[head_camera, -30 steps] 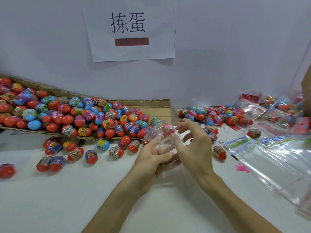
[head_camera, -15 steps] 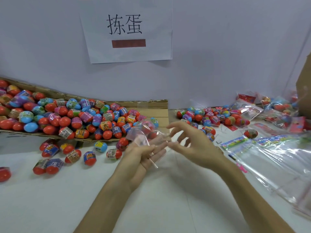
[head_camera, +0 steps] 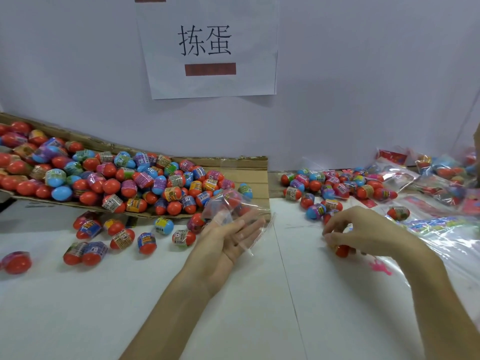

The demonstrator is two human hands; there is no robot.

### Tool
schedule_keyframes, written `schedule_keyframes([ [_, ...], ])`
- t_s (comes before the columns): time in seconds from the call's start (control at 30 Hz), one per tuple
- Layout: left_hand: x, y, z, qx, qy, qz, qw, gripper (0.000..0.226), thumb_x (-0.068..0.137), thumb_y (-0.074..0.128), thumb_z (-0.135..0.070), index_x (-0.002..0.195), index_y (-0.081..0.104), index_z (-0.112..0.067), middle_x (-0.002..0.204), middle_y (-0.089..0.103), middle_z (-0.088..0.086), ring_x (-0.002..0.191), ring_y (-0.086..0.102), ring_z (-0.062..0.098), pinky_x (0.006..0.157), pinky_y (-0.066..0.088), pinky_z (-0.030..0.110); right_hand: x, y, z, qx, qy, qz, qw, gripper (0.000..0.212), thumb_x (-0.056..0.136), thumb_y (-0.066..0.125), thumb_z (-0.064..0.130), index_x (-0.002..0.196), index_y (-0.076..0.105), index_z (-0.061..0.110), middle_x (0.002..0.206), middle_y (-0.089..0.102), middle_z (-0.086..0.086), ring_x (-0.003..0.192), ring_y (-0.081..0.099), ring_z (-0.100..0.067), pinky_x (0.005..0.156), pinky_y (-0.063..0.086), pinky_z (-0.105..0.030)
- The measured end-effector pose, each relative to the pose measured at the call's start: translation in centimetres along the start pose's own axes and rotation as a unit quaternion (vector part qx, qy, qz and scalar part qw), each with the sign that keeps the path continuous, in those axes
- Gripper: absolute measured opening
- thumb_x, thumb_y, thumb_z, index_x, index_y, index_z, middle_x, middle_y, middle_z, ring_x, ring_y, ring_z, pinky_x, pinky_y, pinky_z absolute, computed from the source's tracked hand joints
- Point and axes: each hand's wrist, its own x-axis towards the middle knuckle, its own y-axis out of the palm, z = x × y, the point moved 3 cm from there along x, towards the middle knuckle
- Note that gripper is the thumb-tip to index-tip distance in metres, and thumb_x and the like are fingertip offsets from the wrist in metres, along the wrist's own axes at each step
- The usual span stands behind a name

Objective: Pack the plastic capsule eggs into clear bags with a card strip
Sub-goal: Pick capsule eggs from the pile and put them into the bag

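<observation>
Egg (head_camera: 341, 251) half hidden under right hand (head_camera: 368, 229), bag (head_camera: 226, 203) blurred

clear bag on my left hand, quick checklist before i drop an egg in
1. Clear bag resting on the left hand: ok.
2. Bag mouth open towards the right hand: cannot tell.
3. Egg gripped by the right hand: ok.
4. Card strip inside the bag: cannot tell.
5. Loose eggs near the right hand: ok.
</observation>
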Motion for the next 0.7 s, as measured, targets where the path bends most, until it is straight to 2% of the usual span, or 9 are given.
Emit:
schedule_keyframes([
  [0.1, 0.0, 0.2, -0.1, -0.001, 0.000, -0.002, 1.000, 0.066, 0.102, 0.048, 0.005, 0.162, 0.025, -0.012, 0.124, 0.072, 0.023, 0.110, 0.074, 0.035, 0.079, 0.065, 0.038, -0.3, 0.0, 2.2, 0.101, -0.094, -0.055, 0.989, 0.008, 0.093, 0.071, 0.022, 0.096, 0.074, 0.030, 0.099, 0.070, 0.006, 0.073, 0.071, -0.014, 0.060, 0.057, -0.022],
  [0.17, -0.1, 0.3, 0.0, -0.008, 0.002, -0.006, 1.000, 0.066, 0.102, 0.050, 0.000, 0.162, 0.024, -0.011, 0.125, 0.072, 0.023, 0.110, 0.074, 0.035, 0.079, 0.065, 0.038, -0.9, 0.1, 4.1, 0.212, -0.161, -0.069, 0.961, 0.019, 0.092, 0.072, 0.013, 0.103, 0.072, 0.029, 0.106, 0.071, 0.002, 0.077, 0.075, -0.016, 0.070, 0.061, -0.029],
  [0.27, -0.4, 0.4, -0.2, -0.012, 0.012, -0.002, 1.000, 0.054, 0.106, 0.047, -0.009, 0.158, 0.032, -0.007, 0.125, 0.071, 0.024, 0.111, 0.073, 0.034, 0.080, 0.065, 0.037, -2.0, 0.6, 6.7, 0.298, -0.234, -0.058, 0.924, 0.031, 0.089, 0.074, 0.002, 0.106, 0.071, 0.028, 0.103, 0.069, 0.008, 0.082, 0.077, -0.020, 0.077, 0.061, -0.027],
  [0.37, -0.3, 0.4, -0.3, -0.008, 0.013, -0.008, 1.000, 0.044, 0.108, 0.046, -0.015, 0.151, 0.044, -0.004, 0.127, 0.071, 0.022, 0.114, 0.072, 0.034, 0.084, 0.064, 0.037, -2.6, 1.7, 8.5, 0.283, -0.272, -0.078, 0.916, 0.026, 0.089, 0.072, 0.001, 0.098, 0.072, 0.026, 0.099, 0.071, 0.010, 0.082, 0.077, -0.017, 0.072, 0.059, -0.023],
  [0.47, -0.3, 0.5, -0.3, -0.008, 0.007, -0.017, 1.000, 0.043, 0.109, 0.044, -0.018, 0.150, 0.046, -0.007, 0.131, 0.069, 0.021, 0.115, 0.071, 0.034, 0.083, 0.065, 0.040, -2.5, 3.0, 9.1, 0.194, -0.270, -0.083, 0.939, 0.016, 0.087, 0.079, 0.016, 0.093, 0.071, 0.029, 0.098, 0.070, 0.012, 0.078, 0.071, -0.007, 0.064, 0.052, -0.016],
  [0.6, -0.2, 0.2, -0.5, -0.008, 0.026, -0.028, 0.999, 0.041, 0.110, 0.042, -0.015, 0.150, 0.044, -0.012, 0.136, 0.067, 0.021, 0.115, 0.072, 0.035, 0.080, 0.063, 0.041, -2.3, 3.3, 8.7, 0.117, -0.235, 0.052, 0.964, 0.019, 0.080, 0.084, 0.039, 0.087, 0.068, 0.031, 0.091, 0.069, 0.008, 0.064, 0.061, -0.002, 0.060, 0.045, -0.016],
  [0.63, -0.3, 0.3, -0.5, -0.019, 0.034, -0.030, 0.999, 0.042, 0.110, 0.043, -0.014, 0.151, 0.042, -0.012, 0.134, 0.067, 0.021, 0.112, 0.072, 0.034, 0.078, 0.065, 0.040, -2.7, 3.3, 8.8, 0.109, -0.225, 0.122, 0.961, 0.022, 0.078, 0.086, 0.040, 0.089, 0.069, 0.032, 0.092, 0.069, 0.007, 0.062, 0.058, -0.001, 0.061, 0.046, -0.017],
  [0.7, -0.3, 0.2, -0.5, -0.025, 0.041, -0.032, 0.998, 0.042, 0.109, 0.044, -0.013, 0.151, 0.042, -0.012, 0.132, 0.069, 0.021, 0.108, 0.073, 0.033, 0.075, 0.066, 0.039, -4.3, 3.2, 9.1, 0.062, -0.212, 0.288, 0.932, 0.032, 0.072, 0.089, 0.042, 0.096, 0.069, 0.035, 0.099, 0.070, 0.008, 0.063, 0.058, -0.006, 0.063, 0.050, -0.024],
])
